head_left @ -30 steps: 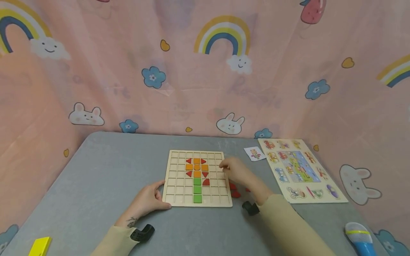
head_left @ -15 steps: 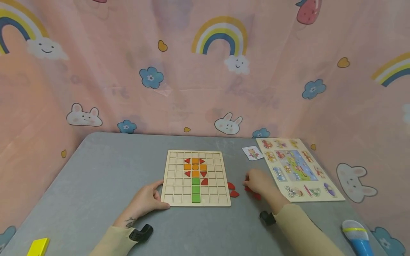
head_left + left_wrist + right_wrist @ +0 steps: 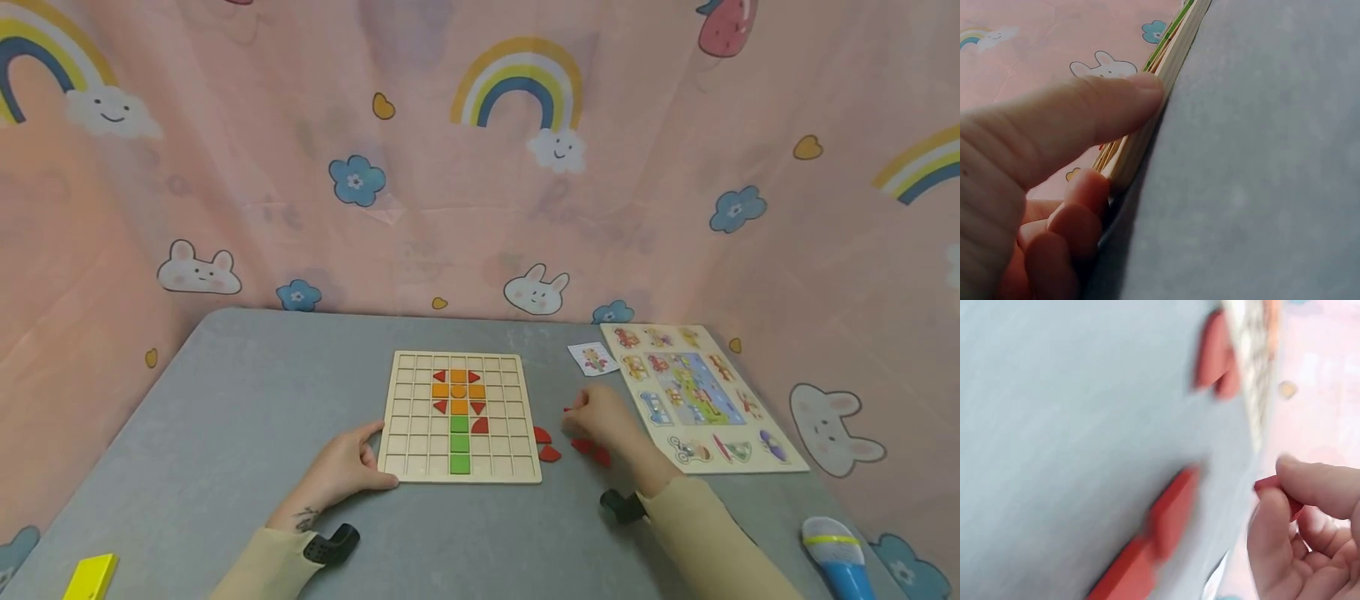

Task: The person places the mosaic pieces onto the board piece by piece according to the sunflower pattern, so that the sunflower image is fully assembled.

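Observation:
A wooden grid board (image 3: pixel 459 417) lies on the grey table (image 3: pixel 225 400), bearing a flower of red, orange and green tiles. My left hand (image 3: pixel 352 467) holds its near left corner, thumb on the top edge, fingers curled at the edge (image 3: pixel 1129 156). To the right of the board, my right hand (image 3: pixel 596 417) pinches a small red piece (image 3: pixel 1269 484) between thumb and finger, lifted off the table. Loose red pieces (image 3: pixel 547 446) lie beside the board, with more red pieces (image 3: pixel 1160 537) under the right hand.
A picture peg puzzle (image 3: pixel 693 396) and a small card (image 3: pixel 592 358) lie at the right. A yellow block (image 3: pixel 90 575) sits at the near left corner, a blue and white object (image 3: pixel 836 554) at the near right. Pink printed curtains surround the table.
My right hand left the board's right side, went down to the loose red pieces beside it, and now lifts one pinched piece. The left hand has stayed on the corner.

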{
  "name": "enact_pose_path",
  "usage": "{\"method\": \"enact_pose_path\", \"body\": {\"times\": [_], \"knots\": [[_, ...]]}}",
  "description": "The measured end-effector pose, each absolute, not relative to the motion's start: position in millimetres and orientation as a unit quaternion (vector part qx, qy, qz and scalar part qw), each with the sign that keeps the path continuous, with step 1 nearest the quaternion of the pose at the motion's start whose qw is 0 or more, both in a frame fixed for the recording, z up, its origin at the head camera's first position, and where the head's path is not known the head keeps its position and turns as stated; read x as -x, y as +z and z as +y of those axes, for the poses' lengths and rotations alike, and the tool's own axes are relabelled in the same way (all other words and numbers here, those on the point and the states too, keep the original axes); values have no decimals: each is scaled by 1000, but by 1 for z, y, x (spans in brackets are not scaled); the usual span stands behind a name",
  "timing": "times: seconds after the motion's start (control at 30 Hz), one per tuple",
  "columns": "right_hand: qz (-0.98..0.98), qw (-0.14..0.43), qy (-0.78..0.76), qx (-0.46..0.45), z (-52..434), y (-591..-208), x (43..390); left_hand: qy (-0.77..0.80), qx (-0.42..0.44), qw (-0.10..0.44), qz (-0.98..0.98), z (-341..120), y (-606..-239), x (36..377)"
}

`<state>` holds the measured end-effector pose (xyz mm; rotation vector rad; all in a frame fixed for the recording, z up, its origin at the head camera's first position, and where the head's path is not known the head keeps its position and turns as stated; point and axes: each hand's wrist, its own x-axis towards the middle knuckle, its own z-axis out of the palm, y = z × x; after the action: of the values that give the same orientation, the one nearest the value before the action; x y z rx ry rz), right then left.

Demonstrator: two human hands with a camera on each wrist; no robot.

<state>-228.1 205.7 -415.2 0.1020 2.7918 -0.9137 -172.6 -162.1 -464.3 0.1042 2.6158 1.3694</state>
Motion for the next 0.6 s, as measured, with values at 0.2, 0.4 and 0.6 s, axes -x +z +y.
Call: {"method": "enact_pose_path", "body": {"times": [0.2,0.4,0.6], "knots": [[927,90,-365,-5,170,-402,233,458,-39,94,883,-163,-465,173],[893,107,-437,-19,136,-407,234,455,-46,95,884,-163,-465,172],[917,118,-378,40,122,-412,236,454,-45,94,885,-163,-465,173]]}}
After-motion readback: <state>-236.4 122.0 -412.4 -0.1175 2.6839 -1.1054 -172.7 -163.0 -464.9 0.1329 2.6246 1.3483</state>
